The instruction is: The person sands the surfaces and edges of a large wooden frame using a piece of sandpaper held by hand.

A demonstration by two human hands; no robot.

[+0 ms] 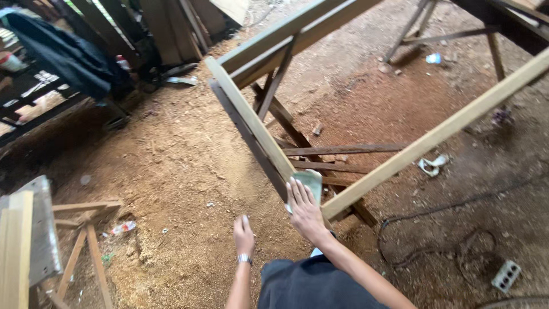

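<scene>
Bare forearms, a silver wristwatch (244,259) on the left wrist, dark blue-grey shorts (311,286).

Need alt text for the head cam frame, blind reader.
A person's right hand presses a pale green pad against the corner of a light wooden frame; the left hand, wearing a wristwatch, hangs free. Sawdust-covered dirt floor lies below.

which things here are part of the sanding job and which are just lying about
In use: right hand pressing a green sanding pad on the wooden frame; left hand hangs free beside it.

Lying about: power strip, black cable, dark jacket, crumpled scrap, plastic bottle.
</scene>
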